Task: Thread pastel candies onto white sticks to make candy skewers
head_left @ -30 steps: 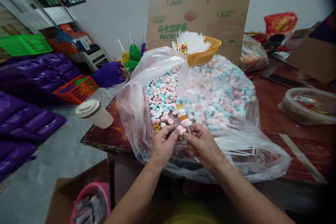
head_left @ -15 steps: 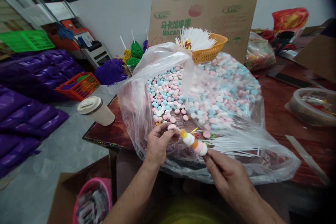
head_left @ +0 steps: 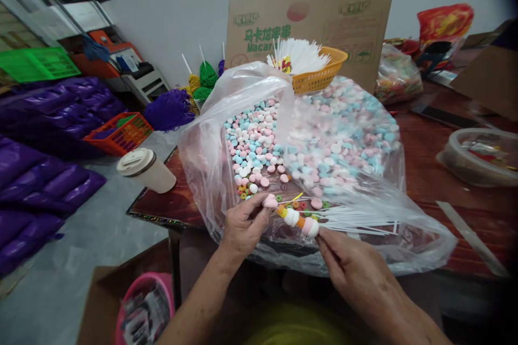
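Observation:
Between thumb and fingers, my left hand (head_left: 245, 225) pinches a pink marshmallow candy (head_left: 270, 201) at the upper tip of a skewer. My right hand (head_left: 348, 260) grips the lower end of that candy skewer (head_left: 298, 220), which lies tilted and carries white, pink, orange and yellow pieces. Beneath both hands spreads a clear plastic bag (head_left: 421, 248), its mouth open. Inside are many pink, blue and white candies (head_left: 259, 143). Small coloured rings (head_left: 297, 205) lie just beyond the skewer. A bundle of white sticks (head_left: 356, 220) rests to the right.
A yellow basket (head_left: 318, 82) of white sticks stands behind the bag, before a cardboard box (head_left: 356, 38). A lidded cup (head_left: 148, 170) sits at the table's left edge. To the right are a clear tub (head_left: 465, 164) and a flat strip (head_left: 471, 237).
My right hand has moved right and turned the skewer from nearly upright to slanting. My left hand has brought the pink candy to the skewer's tip.

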{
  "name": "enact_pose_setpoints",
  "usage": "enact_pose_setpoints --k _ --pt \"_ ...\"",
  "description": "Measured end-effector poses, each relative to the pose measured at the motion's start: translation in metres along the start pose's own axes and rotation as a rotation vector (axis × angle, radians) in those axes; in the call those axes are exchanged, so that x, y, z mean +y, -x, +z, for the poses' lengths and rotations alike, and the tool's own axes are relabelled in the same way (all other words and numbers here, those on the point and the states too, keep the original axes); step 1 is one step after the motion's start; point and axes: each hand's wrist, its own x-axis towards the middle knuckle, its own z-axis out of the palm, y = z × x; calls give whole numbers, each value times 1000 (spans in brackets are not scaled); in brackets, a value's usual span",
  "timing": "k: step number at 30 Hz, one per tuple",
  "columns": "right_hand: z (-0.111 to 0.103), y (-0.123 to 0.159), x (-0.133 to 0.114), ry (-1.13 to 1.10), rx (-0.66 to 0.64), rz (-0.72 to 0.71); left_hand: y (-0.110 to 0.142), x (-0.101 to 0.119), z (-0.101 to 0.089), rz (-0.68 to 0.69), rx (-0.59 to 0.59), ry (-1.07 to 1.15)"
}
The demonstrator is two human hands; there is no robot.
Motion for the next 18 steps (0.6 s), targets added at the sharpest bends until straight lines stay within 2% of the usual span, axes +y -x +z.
enact_pose_setpoints --k 4,8,10,12,14,16,18 --pt "3 1 -4 61 -6 -33 2 1 0 152 24 -120" --pt "12 2 -11 97 -10 -30 3 2 4 415 99 -255" --pt "16 1 -13 89 -23 -23 4 -1 5 481 120 -286" --pt "20 0 -15 52 -32 -14 5 -5 6 412 120 -269" --pt "24 -3 -16 -7 -19 5 6 -9 6 253 76 -192" --pt "26 -8 -17 -72 3 17 5 -12 7 63 -1 -37" --pt "29 -12 -17 -136 1 27 1 -11 8 -120 25 197"
